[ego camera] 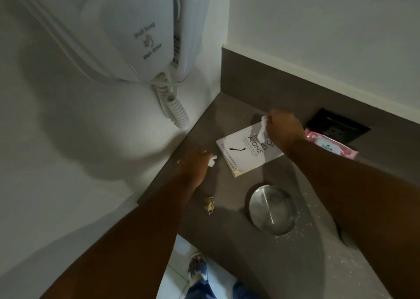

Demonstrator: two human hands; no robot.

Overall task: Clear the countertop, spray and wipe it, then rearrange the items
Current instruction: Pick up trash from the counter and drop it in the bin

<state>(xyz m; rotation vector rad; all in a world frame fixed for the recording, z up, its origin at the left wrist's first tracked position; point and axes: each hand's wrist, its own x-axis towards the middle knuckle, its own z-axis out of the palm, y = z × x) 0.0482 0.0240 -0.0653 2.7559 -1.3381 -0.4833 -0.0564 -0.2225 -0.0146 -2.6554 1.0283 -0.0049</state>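
On the grey-brown countertop [229, 232] lies a white book [244, 153]. Above the book's far edge my right hand [283, 128] pinches a crumpled white tissue [261, 127] that hangs down. At the counter's left edge my left hand [195, 162] is closed on another white tissue scrap [212, 161]. A small crumpled brown paper [209, 204] rests on the counter near my left forearm. A pink pack of wet wipes [329, 145] lies behind my right wrist.
A round steel lid [270, 209] is set into the counter, with white specks scattered to its right. A black socket plate [338, 126] sits at the back. A white wall-hung hair dryer [136, 37] with a coiled cord hangs at upper left. My sandalled foot [197, 267] shows below.
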